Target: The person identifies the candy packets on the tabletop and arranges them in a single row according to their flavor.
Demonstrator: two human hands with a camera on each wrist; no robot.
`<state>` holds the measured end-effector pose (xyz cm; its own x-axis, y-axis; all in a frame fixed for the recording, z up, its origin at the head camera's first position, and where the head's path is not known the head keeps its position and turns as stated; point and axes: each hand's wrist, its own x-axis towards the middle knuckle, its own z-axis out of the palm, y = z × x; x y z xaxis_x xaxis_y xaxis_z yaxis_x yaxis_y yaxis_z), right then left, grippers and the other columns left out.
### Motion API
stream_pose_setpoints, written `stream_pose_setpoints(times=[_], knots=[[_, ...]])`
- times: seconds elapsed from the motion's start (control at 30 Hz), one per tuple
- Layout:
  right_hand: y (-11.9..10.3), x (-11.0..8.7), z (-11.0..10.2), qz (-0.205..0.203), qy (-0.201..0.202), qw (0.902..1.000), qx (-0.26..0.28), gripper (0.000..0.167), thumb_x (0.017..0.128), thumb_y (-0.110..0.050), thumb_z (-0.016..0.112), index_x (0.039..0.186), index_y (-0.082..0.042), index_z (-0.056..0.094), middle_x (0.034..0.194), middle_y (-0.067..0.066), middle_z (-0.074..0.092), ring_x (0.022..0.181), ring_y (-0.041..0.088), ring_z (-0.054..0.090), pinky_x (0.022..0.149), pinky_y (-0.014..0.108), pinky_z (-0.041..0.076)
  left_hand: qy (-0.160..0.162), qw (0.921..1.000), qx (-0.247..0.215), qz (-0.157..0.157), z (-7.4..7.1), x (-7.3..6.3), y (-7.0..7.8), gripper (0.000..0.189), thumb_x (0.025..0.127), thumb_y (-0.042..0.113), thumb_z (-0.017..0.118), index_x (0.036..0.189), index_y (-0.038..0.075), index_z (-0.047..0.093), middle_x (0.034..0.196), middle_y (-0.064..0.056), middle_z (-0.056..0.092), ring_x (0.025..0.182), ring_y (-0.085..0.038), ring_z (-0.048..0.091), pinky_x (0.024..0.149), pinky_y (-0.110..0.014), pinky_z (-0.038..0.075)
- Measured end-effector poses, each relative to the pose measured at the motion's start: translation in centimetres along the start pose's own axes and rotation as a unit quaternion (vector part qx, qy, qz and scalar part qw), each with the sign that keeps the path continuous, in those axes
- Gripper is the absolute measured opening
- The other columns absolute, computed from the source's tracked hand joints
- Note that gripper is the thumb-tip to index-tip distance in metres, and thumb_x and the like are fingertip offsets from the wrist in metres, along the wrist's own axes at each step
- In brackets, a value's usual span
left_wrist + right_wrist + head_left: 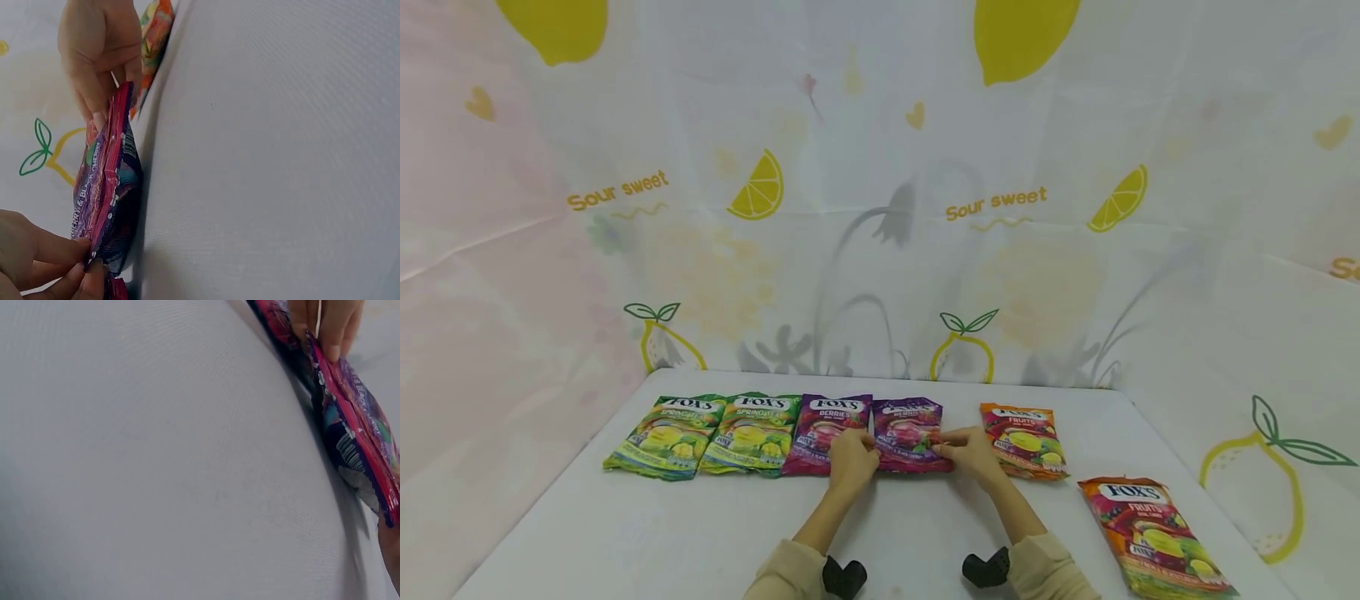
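A purple Fox's berries candy bag (907, 435) lies flat on the white table, between my two hands. My left hand (853, 463) pinches its near left corner. In the left wrist view, thumb and fingers of the left hand (44, 262) close on the crimped bottom edge of the berries bag (106, 175). At the opposite corner my right hand (973, 455) pinches the same bag; its fingertips are partly hidden in the right wrist view. A second purple berries bag (816, 429) lies directly to the left, partly behind the left hand.
Two green Spring Tea bags (666, 437) (752, 435) continue the row leftward. An orange Fruits bag (1024, 442) lies just beyond the right hand. Another Fruits bag (1153, 537) sits nearer, at the table's right edge. A lemon-print cloth (865, 275) hangs behind the table (700, 533).
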<state>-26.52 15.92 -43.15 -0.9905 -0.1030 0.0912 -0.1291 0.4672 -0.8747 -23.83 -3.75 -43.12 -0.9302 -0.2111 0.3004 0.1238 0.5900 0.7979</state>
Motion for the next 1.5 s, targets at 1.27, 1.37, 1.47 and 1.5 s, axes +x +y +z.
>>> stream_pose_setpoints(times=[1.27,1.37,1.47,1.5], knots=[[0.2,-1.3,0.6,0.028,0.043,0.9957,-0.077,0.020,0.081,-0.012,0.073,0.085,0.007,0.070,0.069,0.005,0.064,0.057,0.010,0.051,0.050,0.023,0.044,0.021,0.9908,0.123,0.053,0.6,-0.5,0.3,0.034,0.059,-0.014,0.059,0.051,0.011,0.038,0.049,-0.004,0.046,0.052,-0.020,0.048,0.050,-0.038,0.042],[0.1,-1.6,0.4,0.034,0.030,0.9963,-0.073,0.022,0.083,-0.012,0.071,0.090,0.008,0.069,0.073,0.006,0.065,0.059,0.010,0.051,0.051,0.024,0.046,0.026,0.9905,0.120,0.062,0.7,-0.7,0.3,0.036,0.061,-0.014,0.058,0.052,0.012,0.035,0.051,-0.004,0.044,0.052,-0.019,0.044,0.048,-0.035,0.040],[0.0,-1.9,0.1,0.038,0.017,0.9965,-0.072,0.023,0.083,-0.012,0.070,0.094,0.008,0.068,0.078,0.008,0.065,0.063,0.012,0.054,0.056,0.026,0.048,0.031,0.9893,0.125,0.069,0.7,-1.0,0.3,0.028,0.063,-0.013,0.060,0.054,0.008,0.043,0.057,-0.008,0.051,0.056,-0.021,0.050,0.050,-0.037,0.045],[0.0,-2.0,0.0,0.036,0.014,0.9968,-0.070,0.023,0.083,-0.011,0.070,0.095,0.008,0.068,0.079,0.008,0.066,0.065,0.012,0.055,0.058,0.027,0.049,0.032,0.9890,0.126,0.070,0.7,-1.1,0.3,0.024,0.064,-0.013,0.061,0.055,0.006,0.047,0.059,-0.010,0.054,0.057,-0.023,0.053,0.051,-0.038,0.046]])
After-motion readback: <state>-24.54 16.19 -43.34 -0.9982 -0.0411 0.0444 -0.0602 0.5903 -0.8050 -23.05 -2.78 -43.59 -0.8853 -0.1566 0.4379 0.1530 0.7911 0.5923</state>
